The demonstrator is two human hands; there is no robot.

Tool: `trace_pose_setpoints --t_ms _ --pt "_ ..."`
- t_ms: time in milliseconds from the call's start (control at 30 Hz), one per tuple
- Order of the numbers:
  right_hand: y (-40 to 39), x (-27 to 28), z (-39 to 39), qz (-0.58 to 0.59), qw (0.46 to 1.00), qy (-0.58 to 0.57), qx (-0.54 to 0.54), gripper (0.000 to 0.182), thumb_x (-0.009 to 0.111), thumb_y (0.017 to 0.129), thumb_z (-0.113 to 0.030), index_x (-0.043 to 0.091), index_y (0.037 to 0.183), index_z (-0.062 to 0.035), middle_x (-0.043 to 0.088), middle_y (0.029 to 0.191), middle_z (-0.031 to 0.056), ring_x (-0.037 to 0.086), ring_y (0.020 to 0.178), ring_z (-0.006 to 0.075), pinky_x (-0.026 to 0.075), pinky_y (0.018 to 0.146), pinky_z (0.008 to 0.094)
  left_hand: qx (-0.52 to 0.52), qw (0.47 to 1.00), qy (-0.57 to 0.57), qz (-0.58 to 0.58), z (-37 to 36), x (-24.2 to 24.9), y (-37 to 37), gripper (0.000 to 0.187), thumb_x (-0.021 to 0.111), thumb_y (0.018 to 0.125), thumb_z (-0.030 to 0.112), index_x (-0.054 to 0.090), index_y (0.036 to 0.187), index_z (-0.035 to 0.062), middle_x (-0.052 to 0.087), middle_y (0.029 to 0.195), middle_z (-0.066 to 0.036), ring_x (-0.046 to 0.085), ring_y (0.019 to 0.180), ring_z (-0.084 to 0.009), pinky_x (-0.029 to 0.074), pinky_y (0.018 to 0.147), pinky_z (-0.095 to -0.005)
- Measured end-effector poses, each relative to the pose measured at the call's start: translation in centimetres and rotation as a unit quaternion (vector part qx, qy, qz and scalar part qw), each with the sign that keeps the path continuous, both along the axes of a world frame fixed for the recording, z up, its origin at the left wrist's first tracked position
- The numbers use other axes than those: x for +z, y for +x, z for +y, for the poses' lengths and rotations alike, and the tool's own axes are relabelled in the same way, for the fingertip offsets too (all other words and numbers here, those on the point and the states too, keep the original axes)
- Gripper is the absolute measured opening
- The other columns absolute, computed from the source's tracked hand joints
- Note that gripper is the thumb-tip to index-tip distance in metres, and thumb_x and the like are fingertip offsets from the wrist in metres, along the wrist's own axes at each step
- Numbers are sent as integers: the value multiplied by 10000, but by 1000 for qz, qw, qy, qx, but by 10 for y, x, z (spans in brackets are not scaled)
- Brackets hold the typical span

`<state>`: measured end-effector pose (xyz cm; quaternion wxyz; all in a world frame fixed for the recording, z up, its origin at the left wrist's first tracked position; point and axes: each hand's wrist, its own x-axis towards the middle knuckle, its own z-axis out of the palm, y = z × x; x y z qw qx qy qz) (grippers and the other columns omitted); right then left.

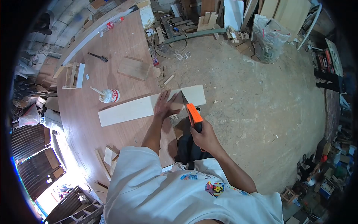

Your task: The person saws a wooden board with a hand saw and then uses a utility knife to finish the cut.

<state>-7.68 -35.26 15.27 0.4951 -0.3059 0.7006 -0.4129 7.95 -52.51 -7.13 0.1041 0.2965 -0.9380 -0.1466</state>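
A long pale wooden board (128, 111) lies across the table, its right end jutting out past the table edge. My left hand (164, 105) rests flat on top of it, fingers stretched out, pressing near the table's edge. In my right hand (206, 137) is the orange and black handle of a hand saw (194, 115), with my fingers wrapped round the grip. The thin saw blade meets the board just right of my left hand, over the overhanging part.
On the wooden table (80, 130) stand a white tub (110, 96) with a stick in it and a small wooden frame (74, 75). A flat wood piece (134, 68) and a dark tool (98, 57) lie farther back. Beyond is a clear plastic bag (269, 39) on the floor.
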Motion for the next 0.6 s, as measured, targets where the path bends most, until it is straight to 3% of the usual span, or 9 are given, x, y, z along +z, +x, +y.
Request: trace_pose_setpoints --t_ms 167,233,367,467,567,600 --pt "1 -12 -6 -26 998 48 -9 200 596 815 -54 550 996 16 585 736 190 612 688 305 481 678 384 5 999 7 33 1 4 0 909 817 583 442 518 1401 183 480 1391 -209 434 1317 -386 336 1130 -495" --pt "2 -20 -22 26 1000 -4 9 127 601 818 -35 521 909 4 516 663 79 558 651 158 450 594 346 25 999 4 33 1 2 -1 912 819 580 445 517 1401 185 479 1390 -212 433 1316 -392 338 1127 -497" --pt "5 -26 -38 50 998 -37 15 122 598 817 -38 525 907 1 524 670 94 540 641 163 451 598 353 52 997 -17 60 0 -8 -1 931 830 561 451 519 1397 184 480 1391 -212 440 1307 -401 354 1113 -504" --pt "2 -4 -34 54 998 -18 26 115 592 823 -43 527 907 2 531 687 114 532 656 169 456 625 359 58 996 -11 68 -4 -5 -3 931 846 546 429 532 1387 182 481 1393 -207 443 1307 -398 358 1110 -506" --pt "-4 44 -22 -19 998 54 32 113 585 832 -35 530 922 5 534 711 113 526 684 161 455 654 348 59 997 0 59 2 -4 -1 925 854 543 418 540 1382 186 479 1399 -199 435 1318 -389 350 1118 -501" --pt "-3 52 -12 0 999 14 37 190 583 820 -32 542 1002 5 582 758 180 603 734 273 477 674 377 54 997 0 58 2 -3 0 923 854 545 423 543 1382 189 478 1403 -195 429 1326 -383 343 1124 -497"
